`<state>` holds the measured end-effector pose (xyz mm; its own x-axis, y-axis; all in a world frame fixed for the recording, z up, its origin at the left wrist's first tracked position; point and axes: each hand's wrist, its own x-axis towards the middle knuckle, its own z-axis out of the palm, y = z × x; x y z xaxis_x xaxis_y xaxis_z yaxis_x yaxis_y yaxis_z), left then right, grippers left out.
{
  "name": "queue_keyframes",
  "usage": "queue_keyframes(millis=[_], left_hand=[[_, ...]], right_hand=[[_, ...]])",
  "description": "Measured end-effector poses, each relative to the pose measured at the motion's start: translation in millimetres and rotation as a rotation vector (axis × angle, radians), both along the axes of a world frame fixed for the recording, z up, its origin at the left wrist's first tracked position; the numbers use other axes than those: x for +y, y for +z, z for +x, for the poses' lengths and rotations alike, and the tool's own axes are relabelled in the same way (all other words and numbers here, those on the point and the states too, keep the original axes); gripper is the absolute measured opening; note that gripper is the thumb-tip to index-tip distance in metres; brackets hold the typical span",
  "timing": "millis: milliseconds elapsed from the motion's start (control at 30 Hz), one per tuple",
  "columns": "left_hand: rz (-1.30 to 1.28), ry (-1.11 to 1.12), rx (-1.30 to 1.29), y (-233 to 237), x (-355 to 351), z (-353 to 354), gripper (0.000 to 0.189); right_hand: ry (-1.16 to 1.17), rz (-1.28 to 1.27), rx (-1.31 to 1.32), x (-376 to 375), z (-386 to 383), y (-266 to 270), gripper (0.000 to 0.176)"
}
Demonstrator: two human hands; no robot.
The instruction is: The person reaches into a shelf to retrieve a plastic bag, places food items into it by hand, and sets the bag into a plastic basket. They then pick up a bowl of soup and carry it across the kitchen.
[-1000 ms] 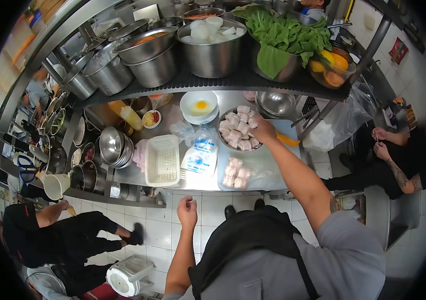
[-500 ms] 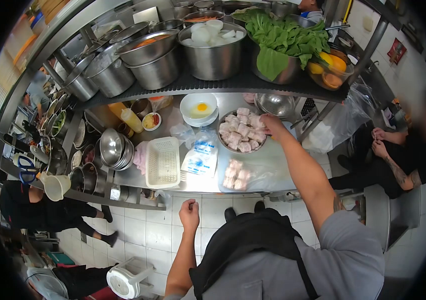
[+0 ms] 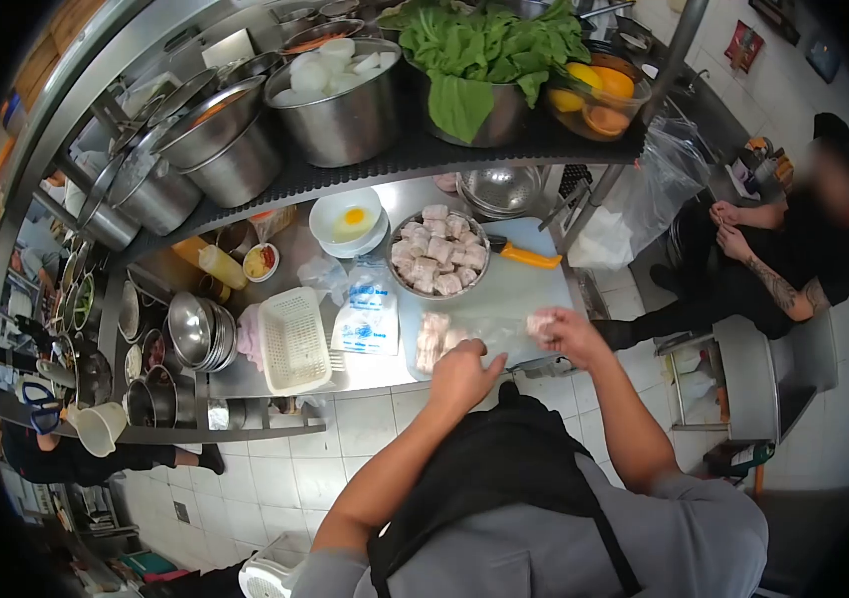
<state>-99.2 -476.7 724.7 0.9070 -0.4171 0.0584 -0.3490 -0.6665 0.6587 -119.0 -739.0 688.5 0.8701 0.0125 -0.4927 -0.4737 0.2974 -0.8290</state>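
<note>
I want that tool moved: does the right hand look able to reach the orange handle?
Probably yes: bare board separates the right hand and the orange handle, though the pale piece it holds likely needs setting down.

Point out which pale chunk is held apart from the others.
The single chunk held in the right hand; the others are heaped in the metal bowl or grouped in the cluster beside the left hand.

Glare brightens the worktop (image 3: 373, 371); edges bend into black.

1 chunk bowl (image 3: 431, 294); 1 wht bskt (image 3: 295, 337)
</note>
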Motion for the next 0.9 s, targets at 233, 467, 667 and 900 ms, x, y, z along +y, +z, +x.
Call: queue_keyframes(millis=[233, 467, 667, 900], left_hand=[[-0.007, -0.068, -0.082, -37, -30, 4, 0.016], [-0.125, -0.131, -0.238, -32, -17, 0, 0.008], [-0.156, -0.116, -0.299, -26, -6, 4, 0.008], [-0.099, -0.096, -0.287, -25, 0, 10, 0.009]], right_hand=[[0.151, -0.116, -0.019, 51, 2, -44, 0.032], [0.309, -0.170, -0.215, 86, 28, -44, 0.037], [0.355, -0.432, -0.506, 96, 34, -79, 0.049], [0.329, -0.736, -0.854, 108, 43, -76, 0.064]])
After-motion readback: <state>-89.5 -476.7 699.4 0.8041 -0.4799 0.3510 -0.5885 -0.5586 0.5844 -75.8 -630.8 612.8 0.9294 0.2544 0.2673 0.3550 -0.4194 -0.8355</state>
